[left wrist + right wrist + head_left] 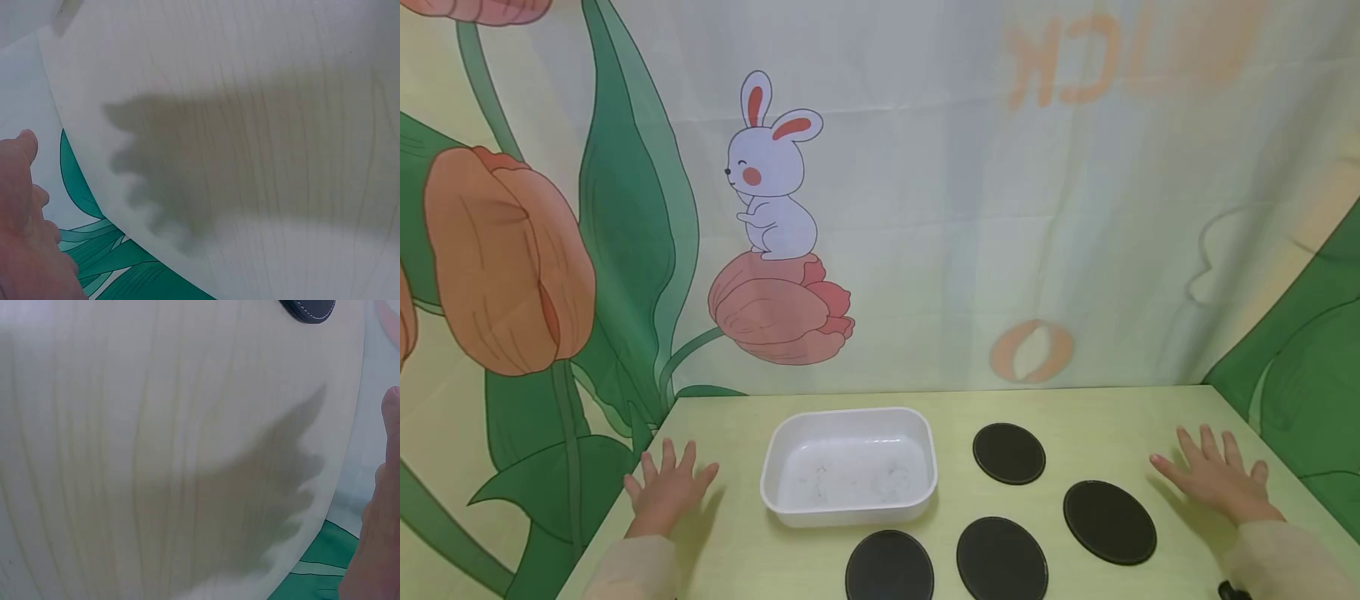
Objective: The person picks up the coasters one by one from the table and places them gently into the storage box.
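A white rectangular tray stands empty on the pale wooden table, left of centre. To its right lie several flat black round discs: one at the back, one further right, and two at the front edge. My left hand hovers with spread fingers at the table's left edge, left of the tray, and holds nothing. My right hand is spread flat over the table's right side, beyond the discs, also holding nothing. The wrist views show each hand's shadow on bare wood.
A printed cloth backdrop with a rabbit and tulips hangs close behind and around the table. The table's left edge and right edge drop off just past each hand. A corner of a black disc shows in the right wrist view.
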A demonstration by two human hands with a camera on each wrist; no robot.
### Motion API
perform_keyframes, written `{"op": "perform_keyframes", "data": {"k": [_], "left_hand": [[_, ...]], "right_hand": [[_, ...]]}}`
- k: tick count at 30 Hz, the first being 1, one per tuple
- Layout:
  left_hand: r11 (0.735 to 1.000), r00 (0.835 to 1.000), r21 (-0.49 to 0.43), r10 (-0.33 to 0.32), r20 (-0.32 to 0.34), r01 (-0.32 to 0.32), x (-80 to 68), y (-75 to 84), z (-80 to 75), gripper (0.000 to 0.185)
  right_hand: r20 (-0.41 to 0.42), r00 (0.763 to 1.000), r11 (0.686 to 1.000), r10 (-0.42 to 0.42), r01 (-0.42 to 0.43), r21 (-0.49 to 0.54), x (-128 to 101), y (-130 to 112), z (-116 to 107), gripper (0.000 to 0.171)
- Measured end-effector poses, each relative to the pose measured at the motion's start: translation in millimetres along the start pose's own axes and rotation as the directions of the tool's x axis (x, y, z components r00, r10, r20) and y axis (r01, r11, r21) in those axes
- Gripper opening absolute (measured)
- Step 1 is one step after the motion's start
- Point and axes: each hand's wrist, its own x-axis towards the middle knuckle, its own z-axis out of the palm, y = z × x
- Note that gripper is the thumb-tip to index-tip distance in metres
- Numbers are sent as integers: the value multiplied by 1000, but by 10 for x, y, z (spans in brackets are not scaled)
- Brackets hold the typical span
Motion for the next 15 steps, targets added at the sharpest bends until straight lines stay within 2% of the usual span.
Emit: {"op": "perform_keyframes", "data": {"k": [15], "left_hand": [[1000,1000,-8,-2,16,2,10,-53,44,89]], "right_hand": [[10,1000,1000,-13,13,0,-13,-31,31,91]]}}
